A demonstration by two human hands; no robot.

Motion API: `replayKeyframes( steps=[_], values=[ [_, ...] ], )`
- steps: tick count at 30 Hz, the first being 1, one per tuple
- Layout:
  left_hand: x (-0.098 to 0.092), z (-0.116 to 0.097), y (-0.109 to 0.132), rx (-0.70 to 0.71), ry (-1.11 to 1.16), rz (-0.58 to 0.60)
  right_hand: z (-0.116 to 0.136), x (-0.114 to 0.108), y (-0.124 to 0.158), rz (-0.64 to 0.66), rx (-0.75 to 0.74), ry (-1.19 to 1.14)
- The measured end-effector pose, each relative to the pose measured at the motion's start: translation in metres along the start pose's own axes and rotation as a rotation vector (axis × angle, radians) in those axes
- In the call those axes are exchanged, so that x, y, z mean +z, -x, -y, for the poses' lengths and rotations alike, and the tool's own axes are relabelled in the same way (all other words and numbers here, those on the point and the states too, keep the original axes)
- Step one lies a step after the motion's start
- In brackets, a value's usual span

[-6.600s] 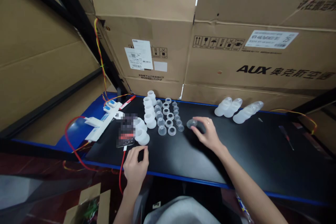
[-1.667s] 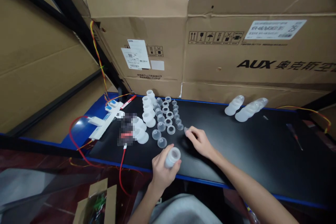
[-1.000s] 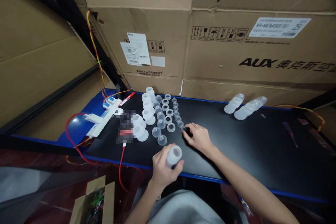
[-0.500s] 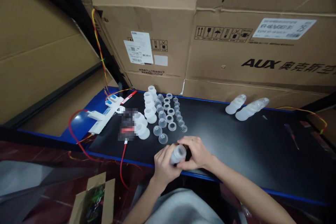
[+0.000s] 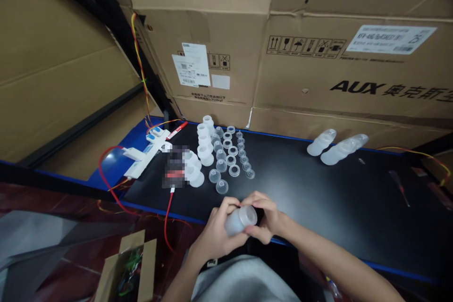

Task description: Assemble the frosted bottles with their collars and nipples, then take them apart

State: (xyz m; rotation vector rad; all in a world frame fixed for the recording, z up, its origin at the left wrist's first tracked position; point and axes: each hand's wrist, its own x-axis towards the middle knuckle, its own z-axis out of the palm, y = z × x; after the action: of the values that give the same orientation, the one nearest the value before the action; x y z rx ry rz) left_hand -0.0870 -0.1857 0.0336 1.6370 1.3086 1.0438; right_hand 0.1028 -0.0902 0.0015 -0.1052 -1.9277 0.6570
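A frosted baby bottle (image 5: 235,222) lies tilted above the table's front edge, its round mouth end turned to the right. My left hand (image 5: 216,232) is wrapped around the bottle's body. At the mouth end, the thumb and fingers of my right hand (image 5: 269,217) close on the rim; whether a small part sits between them is hidden. Just beyond my hands stand clear dome caps (image 5: 222,186) in a row. Next to them run white screw rings (image 5: 234,170) and clear silicone teats (image 5: 250,173).
White bottle bodies (image 5: 204,153) stand at the left back. Several bottles with caps (image 5: 330,155) are at the right back. A power strip (image 5: 143,160), red marker (image 5: 177,130), blurred device (image 5: 174,174) and screwdriver (image 5: 399,188) lie on the black table (image 5: 318,207). Cardboard rises behind.
The bottle has tipped further to the right and come slightly nearer to me, with both hands still on it. The whole view has shifted slightly.
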Motion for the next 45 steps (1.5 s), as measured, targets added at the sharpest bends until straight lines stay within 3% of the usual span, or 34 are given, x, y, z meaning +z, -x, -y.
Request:
replayKeyframes(
  steps=[3, 5, 7, 9, 12, 14, 16, 18, 24, 31, 36, 45],
  values=[
    [-0.02, -0.006, 0.002, -0.139, 0.206, 0.236, 0.007, 0.004, 0.004, 0.011, 0.031, -0.068],
    [-0.033, -0.002, 0.005, -0.258, 0.334, 0.405, 0.008, 0.0, 0.005, -0.077, 0.103, -0.073],
    [-0.047, 0.008, 0.008, -0.305, 0.38, 0.425, 0.004, -0.008, 0.003, -0.174, 0.19, 0.0],
    [-0.06, 0.023, 0.011, -0.202, 0.307, 0.217, -0.002, -0.017, -0.002, -0.13, 0.251, 0.135],
    [-0.076, 0.045, 0.015, -0.002, 0.001, -0.258, -0.012, -0.025, -0.012, 0.131, 0.353, 0.324],
    [-0.082, 0.059, 0.016, 0.026, -0.228, -0.55, -0.018, -0.025, -0.016, 0.263, 0.402, 0.4],
    [-0.081, 0.069, 0.018, 0.017, -0.38, -0.76, -0.022, -0.022, -0.017, 0.344, 0.398, 0.453],
    [-0.076, 0.078, 0.02, 0.009, -0.415, -0.878, -0.024, -0.019, -0.017, 0.392, 0.366, 0.527],
    [-0.054, 0.094, 0.017, 0.011, -0.31, -1.038, -0.022, -0.021, -0.017, 0.375, 0.331, 0.717],
    [-0.043, 0.106, 0.009, 0.092, -0.378, -1.128, -0.012, -0.024, -0.02, 0.355, 0.287, 0.681],
    [-0.046, 0.118, 0.013, 0.127, -0.451, -1.151, -0.013, -0.015, -0.014, 0.481, 0.24, 0.77],
    [-0.05, 0.14, 0.018, 0.236, -0.485, -1.119, -0.023, -0.007, -0.012, 0.471, 0.263, 0.794]
  ],
)
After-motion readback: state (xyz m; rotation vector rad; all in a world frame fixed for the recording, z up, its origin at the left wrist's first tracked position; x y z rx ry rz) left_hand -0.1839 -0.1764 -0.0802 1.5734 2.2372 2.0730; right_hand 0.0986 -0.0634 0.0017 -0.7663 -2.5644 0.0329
